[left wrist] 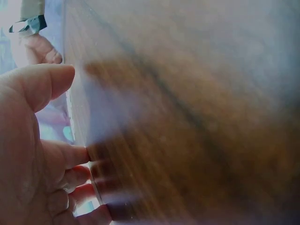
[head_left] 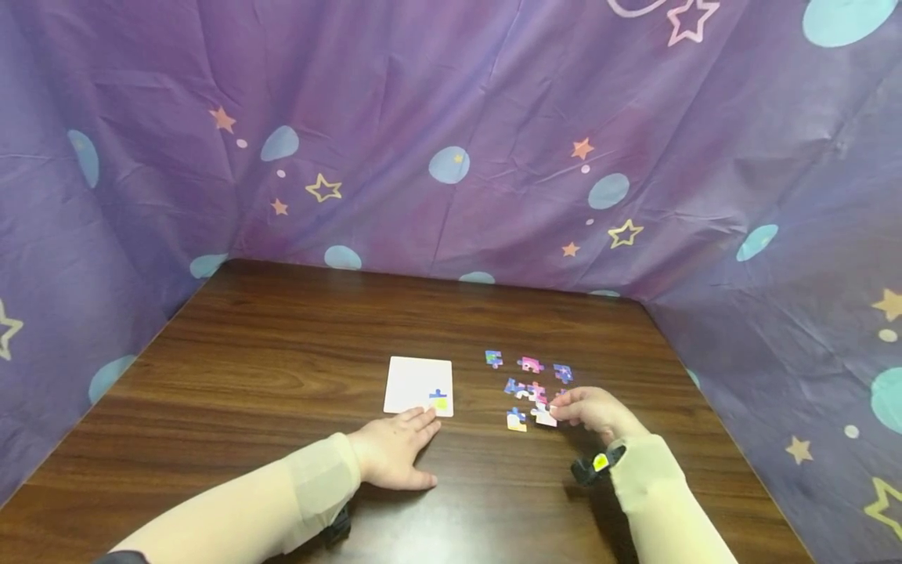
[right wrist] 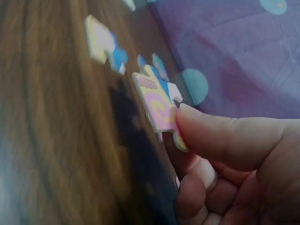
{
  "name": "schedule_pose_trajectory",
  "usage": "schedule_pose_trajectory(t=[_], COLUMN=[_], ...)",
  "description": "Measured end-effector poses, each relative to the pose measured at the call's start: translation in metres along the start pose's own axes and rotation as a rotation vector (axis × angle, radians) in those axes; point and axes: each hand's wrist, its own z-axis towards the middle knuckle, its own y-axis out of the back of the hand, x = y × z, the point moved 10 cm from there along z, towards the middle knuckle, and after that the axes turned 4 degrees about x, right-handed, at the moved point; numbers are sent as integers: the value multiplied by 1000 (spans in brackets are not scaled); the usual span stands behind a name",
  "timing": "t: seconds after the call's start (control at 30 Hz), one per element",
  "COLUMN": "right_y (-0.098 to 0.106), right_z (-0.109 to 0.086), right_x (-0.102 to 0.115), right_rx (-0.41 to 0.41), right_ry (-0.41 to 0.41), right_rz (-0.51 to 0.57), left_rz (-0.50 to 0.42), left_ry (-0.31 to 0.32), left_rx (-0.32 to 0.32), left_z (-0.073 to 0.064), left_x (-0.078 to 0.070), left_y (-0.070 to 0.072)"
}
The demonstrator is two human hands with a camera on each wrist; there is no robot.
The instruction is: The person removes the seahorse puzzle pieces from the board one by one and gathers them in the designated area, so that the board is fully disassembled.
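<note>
My right hand [head_left: 597, 411] pinches a jigsaw piece [right wrist: 157, 101] between thumb and fingers; pink swirl, yellow and blue printing shows on it in the right wrist view. It is held just over the table, at the right side of a group of loose jigsaw pieces. With fingers stretched out, my left hand [head_left: 396, 450] rests at the near edge of a white square board [head_left: 412, 380], fingertips on its lower edge. One blue and yellow jigsaw piece [head_left: 438, 400] lies in the board's near right corner, just beyond those fingertips.
Several loose pieces lie right of the board, among them a pink one [head_left: 531, 365], a blue and green one [head_left: 493, 359] and a yellow-edged one [head_left: 517, 421]. The brown wooden table [head_left: 296, 345] ends against a purple curtain [head_left: 380, 117] with stars and dots.
</note>
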Motion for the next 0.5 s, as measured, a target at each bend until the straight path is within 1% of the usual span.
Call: schedule_pose_trajectory(t=[0.1,0.17,0.37,0.5], right_y=[2,3,9,10], right_z=[-5,-7,-10,-10], right_x=[-2,-2,-3,-1], right_rx=[-5,-23,-97,-115], right_ry=[17,23,-5,-10], right_rz=[-66,-110,-203,-256], left_rz=[6,6,14,11], left_ry=[-1,-3,-8,-9], left_rx=[-3,-3,-1,-5], left_z=[-1,-2,-2,-3], left_x=[0,-1,-2,-3], left_y=[0,1,1,2])
